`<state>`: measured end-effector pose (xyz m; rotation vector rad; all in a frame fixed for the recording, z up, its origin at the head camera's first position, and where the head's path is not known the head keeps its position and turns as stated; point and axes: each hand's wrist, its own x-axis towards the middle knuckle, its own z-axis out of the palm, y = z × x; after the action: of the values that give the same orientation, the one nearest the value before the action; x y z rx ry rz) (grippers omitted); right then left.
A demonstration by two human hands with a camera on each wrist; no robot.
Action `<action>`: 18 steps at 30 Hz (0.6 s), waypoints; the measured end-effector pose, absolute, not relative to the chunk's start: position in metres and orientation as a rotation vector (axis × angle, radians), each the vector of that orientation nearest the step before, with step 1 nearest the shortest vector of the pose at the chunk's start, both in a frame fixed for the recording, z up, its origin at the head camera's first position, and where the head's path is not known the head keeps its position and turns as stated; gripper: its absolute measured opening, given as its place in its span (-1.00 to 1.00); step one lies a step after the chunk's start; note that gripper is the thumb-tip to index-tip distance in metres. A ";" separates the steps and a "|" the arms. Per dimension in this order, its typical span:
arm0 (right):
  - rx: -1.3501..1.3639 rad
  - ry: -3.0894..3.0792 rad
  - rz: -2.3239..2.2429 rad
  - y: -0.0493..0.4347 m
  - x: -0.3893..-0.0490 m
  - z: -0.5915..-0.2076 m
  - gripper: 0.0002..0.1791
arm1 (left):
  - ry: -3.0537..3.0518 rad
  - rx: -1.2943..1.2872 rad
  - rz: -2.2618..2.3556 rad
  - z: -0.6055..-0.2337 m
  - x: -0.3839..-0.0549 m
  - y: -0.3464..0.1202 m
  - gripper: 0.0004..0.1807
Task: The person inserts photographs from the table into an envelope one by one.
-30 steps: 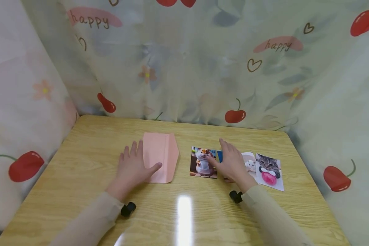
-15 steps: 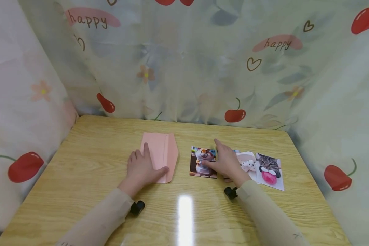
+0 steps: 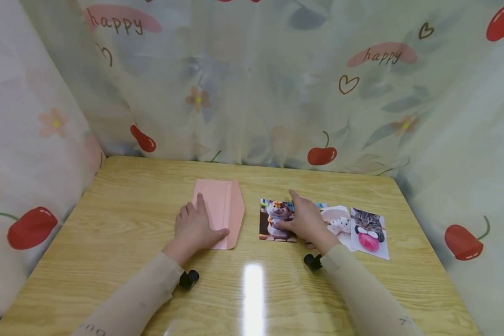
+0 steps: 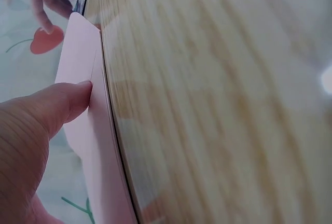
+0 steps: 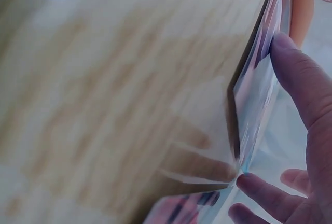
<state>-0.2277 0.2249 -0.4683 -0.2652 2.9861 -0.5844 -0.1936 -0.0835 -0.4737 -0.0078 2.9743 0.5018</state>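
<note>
Head view: "Your pink envelope (image 3: pixel 219 200) lies left of centre, nearer the far edge of the surface (image 3: pixel 151 186). Your left hand (image 3: pixel 196 229) rests wide on it, gripping nothing, probably to steady it."

"And your right hand (image 3: pixel 310 221)?"

"Wide too, thumb on the hamster card (image 3: pixel 275 215), perhaps to pin it; the cat card (image 3: pixel 369 233) lies nearer the right edge."

The left forearm (image 3: pixel 130 294) and right forearm (image 3: pixel 367 291), each in a long, cream cloth sleeve, extend forward and slant inward. The bare left hand (image 3: pixel 193 228) is palm down, its straight left thumb (image 4: pixel 59 102) spread wide from the extended index finger. The bare right hand (image 3: pixel 310 220) faces down too, its right thumb (image 5: pixel 298 73) stretched leftward, though the bend of its outer fingers is hard to judge, being partly hidden.
</note>
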 end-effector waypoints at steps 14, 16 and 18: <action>-0.255 2.937 -0.722 0.214 -0.224 -0.463 0.22 | 2.928 -0.048 0.580 -0.474 -0.198 -0.085 0.37; -0.249 2.915 -0.780 0.214 -0.222 -0.463 0.22 | 2.926 -0.070 0.581 -0.473 -0.198 -0.083 0.39; -0.240 2.906 -0.811 0.213 -0.221 -0.464 0.22 | 2.924 -0.089 0.564 -0.472 -0.197 -0.082 0.45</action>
<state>-0.2212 0.2129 -0.4641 -0.2404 2.9056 -0.8108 -0.1975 -0.0818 -0.4723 -0.0885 2.9239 0.5637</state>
